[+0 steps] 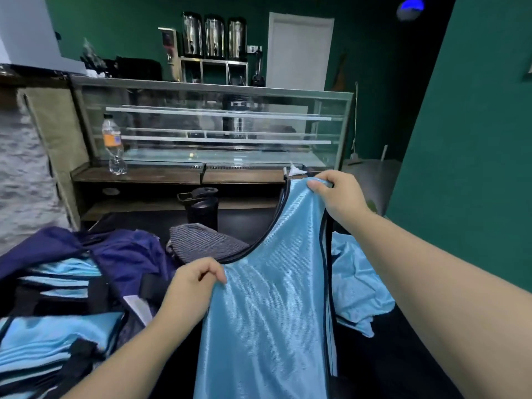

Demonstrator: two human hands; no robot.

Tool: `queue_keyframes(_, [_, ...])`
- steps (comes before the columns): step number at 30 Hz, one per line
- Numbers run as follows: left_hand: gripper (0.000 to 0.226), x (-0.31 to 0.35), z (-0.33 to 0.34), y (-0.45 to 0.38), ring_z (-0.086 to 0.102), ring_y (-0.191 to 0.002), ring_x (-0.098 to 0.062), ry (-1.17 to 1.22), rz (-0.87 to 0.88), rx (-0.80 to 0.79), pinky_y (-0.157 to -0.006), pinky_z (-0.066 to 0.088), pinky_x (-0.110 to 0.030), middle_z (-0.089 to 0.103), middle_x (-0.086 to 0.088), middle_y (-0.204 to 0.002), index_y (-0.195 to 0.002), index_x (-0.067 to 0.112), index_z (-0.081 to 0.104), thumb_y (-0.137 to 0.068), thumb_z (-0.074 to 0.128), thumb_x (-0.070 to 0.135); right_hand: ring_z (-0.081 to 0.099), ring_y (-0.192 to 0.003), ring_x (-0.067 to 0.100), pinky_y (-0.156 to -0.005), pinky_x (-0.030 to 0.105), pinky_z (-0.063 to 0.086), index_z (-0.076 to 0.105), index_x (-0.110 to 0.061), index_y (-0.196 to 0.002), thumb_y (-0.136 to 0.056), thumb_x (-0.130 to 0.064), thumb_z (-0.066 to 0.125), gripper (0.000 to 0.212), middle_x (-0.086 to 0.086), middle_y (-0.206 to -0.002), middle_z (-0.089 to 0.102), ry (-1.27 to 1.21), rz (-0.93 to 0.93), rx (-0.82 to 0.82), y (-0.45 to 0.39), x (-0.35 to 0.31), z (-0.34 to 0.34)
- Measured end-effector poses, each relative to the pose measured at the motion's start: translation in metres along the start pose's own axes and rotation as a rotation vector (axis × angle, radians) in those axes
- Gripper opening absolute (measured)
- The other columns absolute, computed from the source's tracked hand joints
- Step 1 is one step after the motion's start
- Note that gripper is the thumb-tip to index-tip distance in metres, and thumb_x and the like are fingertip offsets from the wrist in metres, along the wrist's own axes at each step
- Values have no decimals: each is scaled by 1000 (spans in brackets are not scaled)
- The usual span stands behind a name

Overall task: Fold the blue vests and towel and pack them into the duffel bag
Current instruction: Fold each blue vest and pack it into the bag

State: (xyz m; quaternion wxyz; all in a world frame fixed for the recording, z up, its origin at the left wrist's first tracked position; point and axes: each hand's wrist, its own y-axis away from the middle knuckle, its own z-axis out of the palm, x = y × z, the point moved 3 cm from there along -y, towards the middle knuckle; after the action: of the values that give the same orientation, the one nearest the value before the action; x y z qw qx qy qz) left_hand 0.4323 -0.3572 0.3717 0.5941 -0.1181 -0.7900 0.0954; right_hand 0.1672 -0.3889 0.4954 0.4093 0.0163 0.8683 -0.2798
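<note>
While hands (336, 194) pinch it, vest (267, 312) hangs lengthwise.

Single head-worn wide-angle view, forward and down, close over the hands, glass counter (213, 125) farther ahead

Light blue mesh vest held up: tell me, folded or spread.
Spread: light blue mesh vest hangs open, left hand and right hand pinching its top.
</note>
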Motion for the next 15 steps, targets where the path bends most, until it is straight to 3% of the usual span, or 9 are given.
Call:
queue_keyframes(2, [48,-16,9,-3,41,-45,-3,-39,-18,5,-44,28,-15,59,4,-59,-55,21,61,-85,45,-14,52,-69,11,-59,21,39,67,-6,-86,-93,-23,62,19,-1,-79,61,0,33,-25,-6,19,16])
queue_keyframes(5, [46,-41,20,-11,53,-63,1,-125,-48,8,-54,35,-8,63,4,-87,-69,23,68,-90,43,-9,50,-66,7,-58,22,38,63,-9,-79,-92,-23,63,19,-4,-76,58,-16,87,-59,-9,47,39])
queue_keyframes(7, [47,-58,24,-15,56,-72,2,-162,-80,4,-59,37,-6,62,7,-94,-73,29,69,-89,43,-7,49,-67,6,-61,25,38,58,-15,-72,-91,-23,63,22,-5,-76,58,-9,114,-67,-7,64,54])
queue_keyframes(9, [48,-71,28,-16,56,-67,5,-175,-102,-16,-58,38,-6,62,7,-92,-75,32,68,-87,45,-9,49,-69,8,-63,26,37,54,-20,-67,-91,-24,63,26,-6,-77,58,3,138,-68,-2,78,67])
queue_keyframes(12, [45,-88,33,-14,48,-44,-1,-135,-149,-49,-43,33,-9,58,2,-80,-80,27,68,-86,47,-12,50,-70,8,-61,24,36,51,-25,-64,-91,-22,63,29,-7,-78,58,2,140,-80,8,90,81])
queue_keyframes(15, [45,-105,36,-9,47,-41,0,-114,-194,-86,-41,32,-10,57,1,-81,-84,24,68,-86,45,-15,49,-69,4,-62,20,36,54,-25,-67,-91,-22,63,26,-11,-76,56,-28,110,-112,22,95,87])
